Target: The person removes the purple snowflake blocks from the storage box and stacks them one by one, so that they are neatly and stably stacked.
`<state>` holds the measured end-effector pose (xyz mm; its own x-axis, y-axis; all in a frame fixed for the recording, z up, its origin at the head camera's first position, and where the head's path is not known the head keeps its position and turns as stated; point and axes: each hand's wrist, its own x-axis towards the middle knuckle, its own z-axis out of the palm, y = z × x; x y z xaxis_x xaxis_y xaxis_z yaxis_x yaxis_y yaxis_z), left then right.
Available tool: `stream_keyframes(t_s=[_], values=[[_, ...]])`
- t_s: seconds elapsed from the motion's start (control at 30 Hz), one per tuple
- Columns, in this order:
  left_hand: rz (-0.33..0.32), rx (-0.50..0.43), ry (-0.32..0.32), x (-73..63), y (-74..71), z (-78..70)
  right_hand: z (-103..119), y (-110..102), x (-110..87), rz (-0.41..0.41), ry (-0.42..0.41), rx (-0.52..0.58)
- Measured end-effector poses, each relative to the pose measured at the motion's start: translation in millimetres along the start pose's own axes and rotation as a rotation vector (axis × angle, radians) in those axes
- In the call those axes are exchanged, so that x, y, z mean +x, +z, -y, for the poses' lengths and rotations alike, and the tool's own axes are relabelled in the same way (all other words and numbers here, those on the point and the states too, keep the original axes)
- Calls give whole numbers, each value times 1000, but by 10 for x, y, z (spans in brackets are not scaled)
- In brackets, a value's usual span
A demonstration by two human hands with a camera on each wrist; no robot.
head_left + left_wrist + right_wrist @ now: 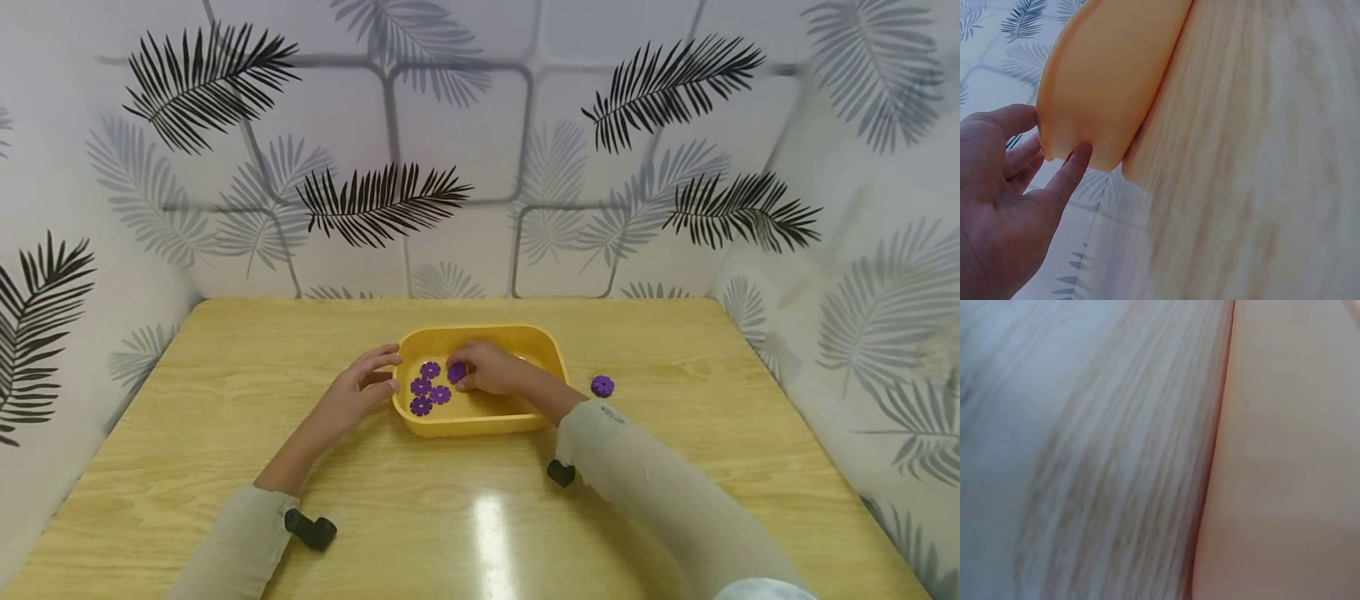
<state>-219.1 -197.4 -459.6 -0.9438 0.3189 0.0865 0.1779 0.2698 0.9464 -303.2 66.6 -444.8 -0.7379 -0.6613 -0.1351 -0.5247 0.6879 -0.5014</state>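
In the head view a yellow plastic bin (480,428) sits on the table, with several purple notched, flower-shaped discs (421,406) lying flat in its left half. My right hand (491,367) reaches down into the bin and pinches a purple notched disc (456,372) between thumb and fingers, just right of the others. At the bin's left end my left hand (357,387) rests its fingertips, fingers spread. The left wrist view has its thumb (1079,156) against the outer wall of the bin (1110,75). The right wrist view catches only the bin's side and the tabletop, with the hand out of sight.
Another purple disc, apparently stacked (602,386), lies on the wooden table (420,517) right of the bin. Leaf-patterned covering (480,133) surrounds the table at the back and sides. A black wrist mount (311,530) sticks out from the left sleeve.
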Motion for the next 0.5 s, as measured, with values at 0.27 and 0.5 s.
stream_keyframes(t_s=[0.27, 0.5], values=[[0, 2, 4, -6, -1, 32, 0, -2, -22, -61, -50, 34], [-3, 0, -8, -7, 11, 13, 56, -51, -102, -137, -59, -53]])
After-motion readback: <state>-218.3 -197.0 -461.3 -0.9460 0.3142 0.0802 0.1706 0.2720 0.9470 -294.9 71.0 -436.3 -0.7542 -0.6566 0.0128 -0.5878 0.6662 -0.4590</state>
